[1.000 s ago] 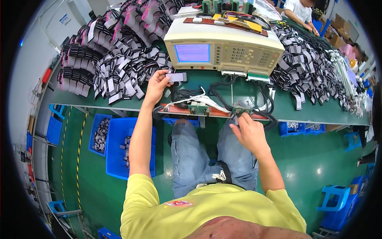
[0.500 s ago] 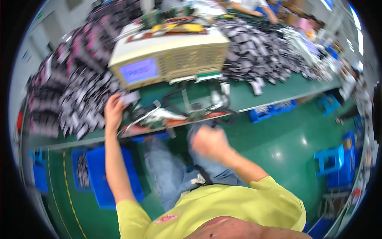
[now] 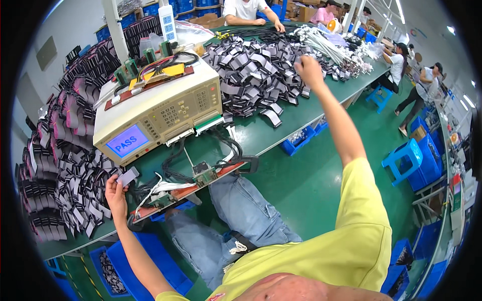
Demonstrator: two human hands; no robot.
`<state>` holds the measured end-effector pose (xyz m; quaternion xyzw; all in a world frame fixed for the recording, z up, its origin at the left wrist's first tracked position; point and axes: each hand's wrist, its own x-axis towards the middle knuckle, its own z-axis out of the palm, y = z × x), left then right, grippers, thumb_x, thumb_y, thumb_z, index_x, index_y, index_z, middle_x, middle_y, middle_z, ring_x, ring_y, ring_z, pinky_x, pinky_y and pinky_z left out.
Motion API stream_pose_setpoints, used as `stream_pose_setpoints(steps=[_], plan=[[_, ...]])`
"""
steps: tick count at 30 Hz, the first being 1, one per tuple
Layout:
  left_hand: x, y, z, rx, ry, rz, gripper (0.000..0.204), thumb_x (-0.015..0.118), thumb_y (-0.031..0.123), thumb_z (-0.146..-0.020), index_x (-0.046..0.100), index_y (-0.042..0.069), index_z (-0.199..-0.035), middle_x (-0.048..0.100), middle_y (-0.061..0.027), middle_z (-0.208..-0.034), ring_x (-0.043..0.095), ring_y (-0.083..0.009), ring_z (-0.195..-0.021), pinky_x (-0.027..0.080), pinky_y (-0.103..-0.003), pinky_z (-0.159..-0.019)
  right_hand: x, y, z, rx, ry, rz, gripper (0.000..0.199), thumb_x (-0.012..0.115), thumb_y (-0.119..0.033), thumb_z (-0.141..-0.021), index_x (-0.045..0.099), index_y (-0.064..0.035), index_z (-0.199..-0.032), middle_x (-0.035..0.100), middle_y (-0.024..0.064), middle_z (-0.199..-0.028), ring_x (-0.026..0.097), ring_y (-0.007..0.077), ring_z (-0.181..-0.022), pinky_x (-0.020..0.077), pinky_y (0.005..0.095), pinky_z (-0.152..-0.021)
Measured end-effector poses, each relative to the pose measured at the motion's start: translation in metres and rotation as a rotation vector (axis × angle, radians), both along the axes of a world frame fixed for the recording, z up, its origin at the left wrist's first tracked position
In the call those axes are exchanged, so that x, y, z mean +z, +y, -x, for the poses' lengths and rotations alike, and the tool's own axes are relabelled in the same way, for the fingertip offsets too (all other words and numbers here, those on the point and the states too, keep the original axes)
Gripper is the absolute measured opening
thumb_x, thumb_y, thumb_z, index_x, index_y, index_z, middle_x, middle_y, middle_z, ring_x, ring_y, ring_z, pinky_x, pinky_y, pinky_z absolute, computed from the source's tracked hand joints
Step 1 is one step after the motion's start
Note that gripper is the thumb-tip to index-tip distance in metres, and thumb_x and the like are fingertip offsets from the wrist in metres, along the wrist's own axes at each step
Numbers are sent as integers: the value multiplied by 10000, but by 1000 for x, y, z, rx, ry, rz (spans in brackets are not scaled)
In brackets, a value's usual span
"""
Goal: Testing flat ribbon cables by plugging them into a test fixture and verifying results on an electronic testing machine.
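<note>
Between the thumb and fingers of my left hand (image 3: 116, 197) is a short grey ribbon cable (image 3: 128, 175), held at the bench's front left beside a loose pile of similar cables (image 3: 83, 193). My right arm stretches far out over the right-hand pile of short grey ribbon cables with black ends (image 3: 256, 70). There my right hand (image 3: 310, 71) has its fingers curled together at the pile's far right part; what they hold, if anything, is hidden. A beige tester (image 3: 165, 113) with a lit blue screen stands between the piles, and a wired test fixture (image 3: 203, 173) lies before it.
The green bench (image 3: 261, 133) runs away to the right, with white cables (image 3: 324, 45) farther along. A co-worker in white (image 3: 243, 12) sits across it. Below are blue bins (image 3: 296, 143) and, left, a large blue crate (image 3: 150, 261). A blue stool (image 3: 404, 158) stands right.
My right hand has gone from above my lap up and out to the right-hand pile. My left hand still holds the ribbon cable. The view has swung to the right.
</note>
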<state>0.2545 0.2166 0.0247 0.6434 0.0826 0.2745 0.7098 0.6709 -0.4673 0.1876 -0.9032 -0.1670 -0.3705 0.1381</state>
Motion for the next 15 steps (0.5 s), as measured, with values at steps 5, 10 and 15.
stream_pose_setpoints(steps=[5, 10, 15], plan=[[2, 0, 2, 44, 12, 3, 271, 632, 78, -1043, 574, 27, -1302, 674, -13, -978, 593, -88, -799, 491, -242, -761, -10, -27, -66, -7, -71, -62, 620, 704, -74, -909, 472, -67, -1484, 444, 256, -1543, 539, 477, -1315, 497, 496, -1067], [-2, 2, 3, 55, 20, 13, 285, 637, 80, -1042, 565, 23, -1312, 667, -18, -997, 597, -97, -814, 491, -250, -769, -76, 11, 25, 307, -35, -261, 446, 640, 24, -901, 546, -35, -1333, 528, 219, -1395, 705, 335, -917, 595, 415, -795], [1, 2, 7, 28, 34, -20, 273, 619, 72, -1052, 577, 33, -1318, 657, -13, -1034, 602, -93, -838, 500, -255, -784, -115, 68, 185, 510, 91, -412, 293, 693, 65, -856, 636, 2, -1136, 651, 185, -1156, 704, 287, -856, 589, 367, -728]])
